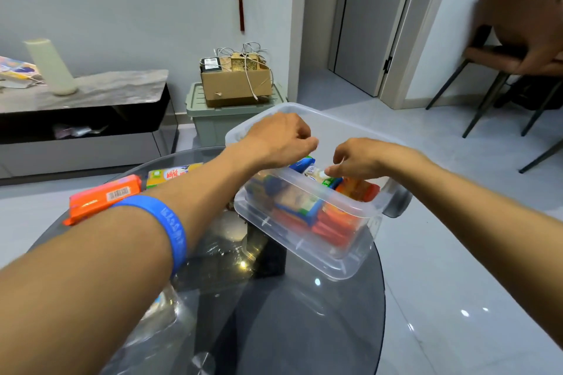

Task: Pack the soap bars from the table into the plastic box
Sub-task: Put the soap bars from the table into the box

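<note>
On a round glass table (304,329), my left hand (280,138) hovers loosely curled and empty over the plastic box (307,240), while my right hand (358,158) pinches a soap bar (316,175) to seat it among others.

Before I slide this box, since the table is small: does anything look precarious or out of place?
Yes. The plastic box sits at the glass table's right edge, its far right end seemingly past the rim. Two soap bars lie unpacked at left.
</note>
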